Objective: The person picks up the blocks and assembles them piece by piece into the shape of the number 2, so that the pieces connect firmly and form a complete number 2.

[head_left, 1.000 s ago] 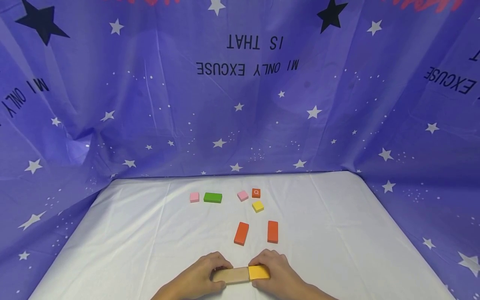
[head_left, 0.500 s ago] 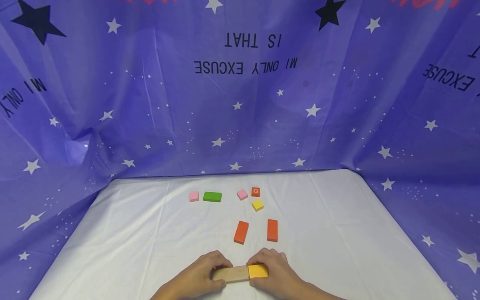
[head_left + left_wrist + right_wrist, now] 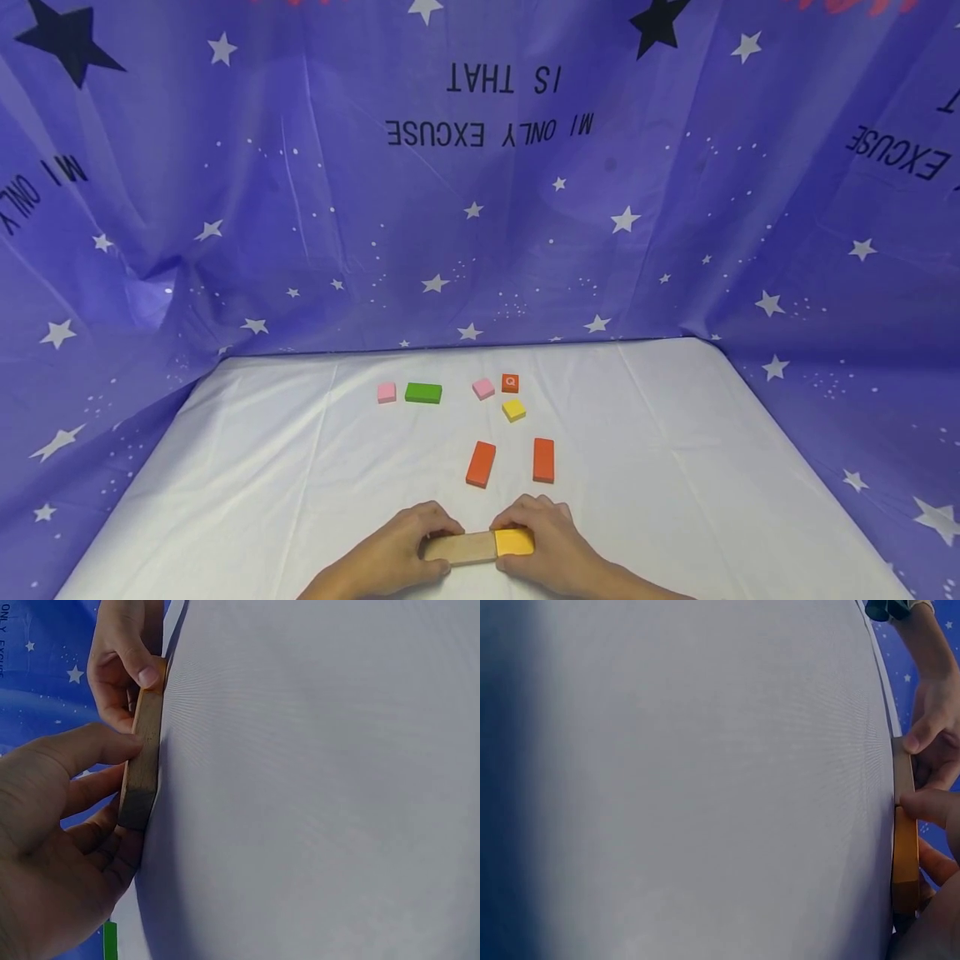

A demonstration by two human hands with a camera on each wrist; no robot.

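In the head view, my left hand (image 3: 397,552) grips a plain wooden block (image 3: 465,548) between thumb and fingers near its left end. From the other side my right hand (image 3: 551,546) pinches a yellow block (image 3: 514,542), its thumb at the front edge and its fingers at the back. The two blocks lie in line, end to end, near the front of the white-covered table. The left wrist view shows the wooden block (image 3: 142,780) low over the cloth. In the right wrist view, the yellow block (image 3: 905,859) meets the wooden one, with the right thumb close by the seam.
Two red-orange blocks (image 3: 481,464) lie just beyond the hands. Farther back are a green block (image 3: 423,393), two pink squares (image 3: 386,392), an orange square marked Q (image 3: 510,383) and a yellow square (image 3: 513,410). A purple starry curtain (image 3: 480,208) encloses the white table (image 3: 675,500).
My right hand's fingertips have shifted slightly left along the yellow block, toward the seam. Both hands keep their hold, and the loose blocks stay put; the head view has drifted a little.
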